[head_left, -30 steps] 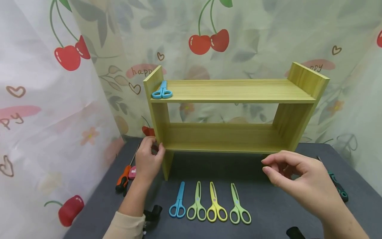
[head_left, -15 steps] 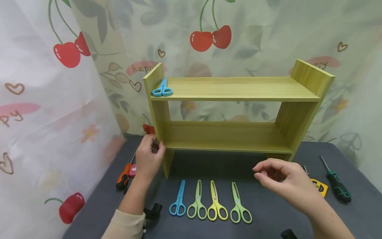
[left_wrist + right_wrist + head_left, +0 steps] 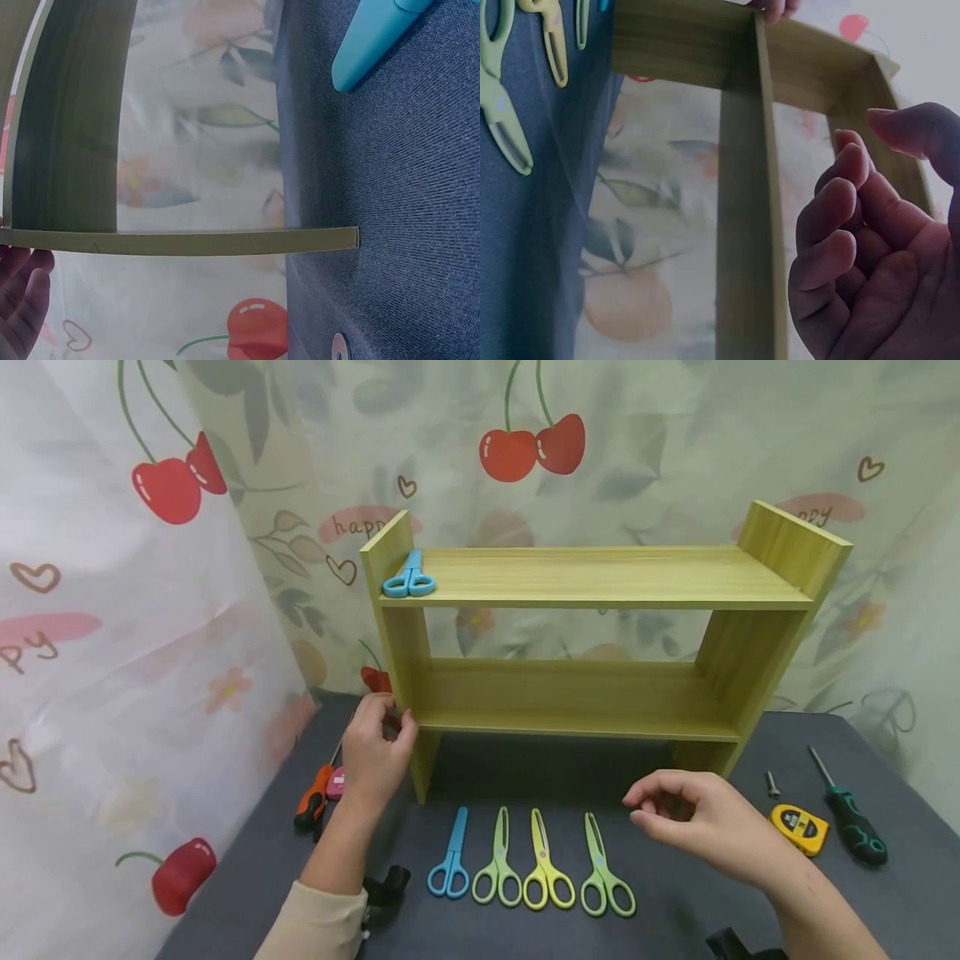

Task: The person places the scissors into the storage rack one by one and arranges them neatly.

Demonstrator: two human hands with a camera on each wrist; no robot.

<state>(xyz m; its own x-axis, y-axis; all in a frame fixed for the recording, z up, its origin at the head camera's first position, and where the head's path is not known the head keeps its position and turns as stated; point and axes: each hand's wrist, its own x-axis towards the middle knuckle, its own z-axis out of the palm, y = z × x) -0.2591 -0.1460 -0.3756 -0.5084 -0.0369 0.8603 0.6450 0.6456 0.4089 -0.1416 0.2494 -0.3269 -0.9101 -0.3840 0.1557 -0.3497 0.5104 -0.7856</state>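
A wooden two-tier shelf (image 3: 577,697) stands on the dark table. My left hand (image 3: 371,747) holds its left side panel near the lower board, thumb at the front edge and fingers along the outer face; the left wrist view shows these fingers (image 3: 22,300) against the panel. One pair of light-blue scissors (image 3: 409,575) lies on the top board, far left. In front of the shelf lie blue scissors (image 3: 450,856), green scissors (image 3: 497,860), yellow scissors (image 3: 548,864) and more green scissors (image 3: 603,868). Right of these, my right hand (image 3: 697,814) hovers, fingers loosely curled, nothing in it.
On the right lie a yellow tape measure (image 3: 799,828), a bolt (image 3: 772,785) and a green-black screwdriver (image 3: 855,822). An orange-black screwdriver (image 3: 313,797) and a pink round item (image 3: 336,782) lie left of the shelf. A cherry-print curtain (image 3: 585,502) hangs behind.
My right hand has moved left and down, away from the shelf's right side, uncovering the tape measure and bolt. The left hand keeps its place on the panel. The head view has shifted slightly.
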